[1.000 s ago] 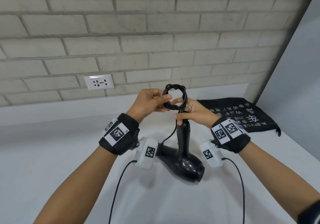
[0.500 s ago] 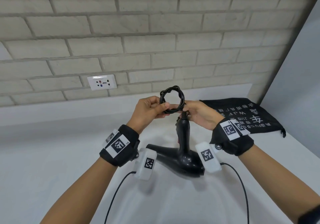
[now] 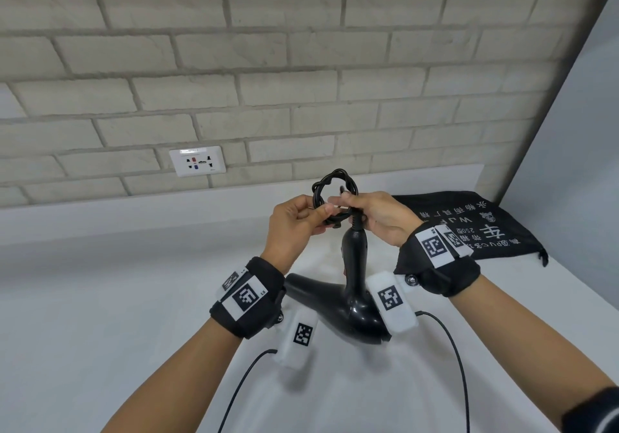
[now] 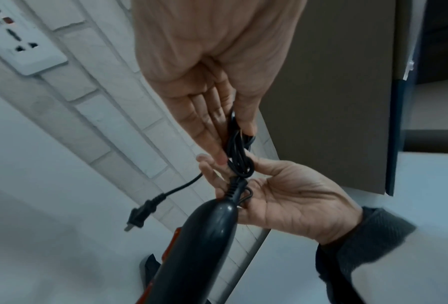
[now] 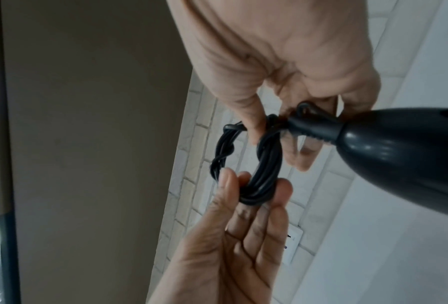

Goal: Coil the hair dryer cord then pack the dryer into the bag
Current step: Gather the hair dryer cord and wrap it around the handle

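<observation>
Between both hands, left hand [image 3: 294,221] and right hand [image 3: 378,218] pinching it, the coiled cord [image 3: 333,194].

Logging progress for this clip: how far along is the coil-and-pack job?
Mostly coiled: the cord is a small ring above the dryer handle. In hand: the left hand and right hand both pinch the ring; the plug dangles loose. Left: tucking that end, then packing; the bag lies flat.

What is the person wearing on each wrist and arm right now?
Each wrist has a black fabric band with white square-code tags. A white camera block with a code and a thin black cable hangs below. Forearms are bare; a dark cuff shows on the right arm.
</observation>
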Available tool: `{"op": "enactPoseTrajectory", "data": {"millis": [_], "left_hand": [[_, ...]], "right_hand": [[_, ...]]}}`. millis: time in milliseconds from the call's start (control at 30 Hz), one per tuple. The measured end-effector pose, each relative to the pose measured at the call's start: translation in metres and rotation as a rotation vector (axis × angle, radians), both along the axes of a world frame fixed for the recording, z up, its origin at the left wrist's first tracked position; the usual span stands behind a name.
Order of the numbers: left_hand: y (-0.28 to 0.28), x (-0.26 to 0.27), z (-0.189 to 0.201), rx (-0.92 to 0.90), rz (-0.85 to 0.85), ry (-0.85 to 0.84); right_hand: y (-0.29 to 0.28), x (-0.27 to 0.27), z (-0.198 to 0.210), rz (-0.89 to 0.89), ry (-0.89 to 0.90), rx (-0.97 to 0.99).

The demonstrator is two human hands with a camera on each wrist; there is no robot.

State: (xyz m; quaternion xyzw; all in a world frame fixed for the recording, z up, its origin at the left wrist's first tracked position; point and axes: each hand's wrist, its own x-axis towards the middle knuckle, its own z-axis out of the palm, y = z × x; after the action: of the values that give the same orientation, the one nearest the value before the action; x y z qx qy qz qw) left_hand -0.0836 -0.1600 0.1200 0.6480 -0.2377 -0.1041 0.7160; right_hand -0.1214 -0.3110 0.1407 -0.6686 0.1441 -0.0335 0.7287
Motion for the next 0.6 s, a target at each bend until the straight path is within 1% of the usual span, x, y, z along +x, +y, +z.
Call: {"op": "enactPoseTrajectory", "data": {"millis": [200, 267, 367, 467, 500, 533, 567, 600], "left_hand": [[0.002, 0.005, -0.005, -0.007, -0.003, 0.118], [0.003, 0.008, -0.007, -0.043, -0.032, 0.225], [0.001, 0.013, -0.015, -0.128, -0.058, 0.449], [-0.002, 0.014, -0.02, -0.149, -0.051, 0.559], [-0.003, 0.013, -0.019, -0.124, -0.021, 0.549], [-0.003, 0.012, -0.017, -0.053, 0.044, 0.452], [-0.004, 0.012, -0.015, 0.078, 0.14, 0.258], [-0.005, 0.012, -0.012, 0.24, 0.237, -0.003]], "right_hand": [[0.005, -0.001, -0.007, -0.036, -0.096, 0.087], [0.006, -0.001, -0.008, -0.032, -0.098, 0.096], [0.006, 0.001, -0.011, -0.022, -0.075, 0.104], [0.01, 0.004, -0.015, 0.022, -0.062, 0.145], [0.011, 0.005, -0.015, 0.037, -0.061, 0.148], [0.011, 0.005, -0.016, 0.044, -0.065, 0.141], [0.011, 0.005, -0.015, 0.042, -0.073, 0.132], [0.011, 0.006, -0.014, 0.032, -0.08, 0.123]]}}
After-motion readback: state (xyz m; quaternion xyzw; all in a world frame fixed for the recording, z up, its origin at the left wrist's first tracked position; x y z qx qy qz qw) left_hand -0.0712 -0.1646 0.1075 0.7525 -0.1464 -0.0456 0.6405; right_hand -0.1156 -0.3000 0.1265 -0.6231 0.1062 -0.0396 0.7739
